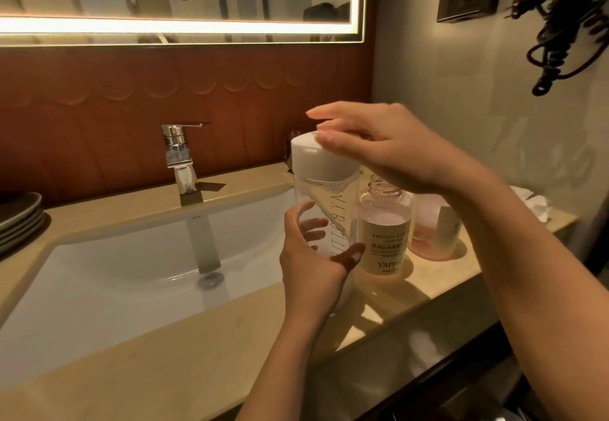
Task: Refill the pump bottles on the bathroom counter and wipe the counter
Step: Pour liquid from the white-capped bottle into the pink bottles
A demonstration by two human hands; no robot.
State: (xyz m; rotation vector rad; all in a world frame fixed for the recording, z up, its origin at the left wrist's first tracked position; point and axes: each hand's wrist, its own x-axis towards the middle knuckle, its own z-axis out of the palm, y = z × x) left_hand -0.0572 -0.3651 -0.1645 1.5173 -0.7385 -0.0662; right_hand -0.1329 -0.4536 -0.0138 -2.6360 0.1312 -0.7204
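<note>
Grip, left: your left hand is wrapping the lower body of the clear bottle, fingers curled round the far side and showing through the plastic, thumb across the front.
Grip, right: your right hand is lying over the white cap, fingers straight and slightly fanned, thumb resting against the cap's top. It is touching the cap, not clamping it.

Left to right:
- Plates: sitting stacked at the counter's far left.
- Sink: lying sunk in the counter, with the tap standing behind it.
- Clear bottle: being held just above the sink's right edge, just beside the next item.
- Open-necked bottle: standing on the counter with no pump fitted, pale liquid reaching its shoulder.
- Pink bottle: standing behind and to the right, pink liquid sitting low.
- White cloth: lying crumpled at the far right, well apart from both hands.

Progress, as a judgement: you are working in the refilling stage. One bottle looks filled but is waiting for its pump, the pink one looks still to do, and the wiping is not yet begun.

Orientation: the clear bottle's long axis is running close to upright, cap pointing up, base down behind your left hand, lettering running lengthwise along the body.
</note>
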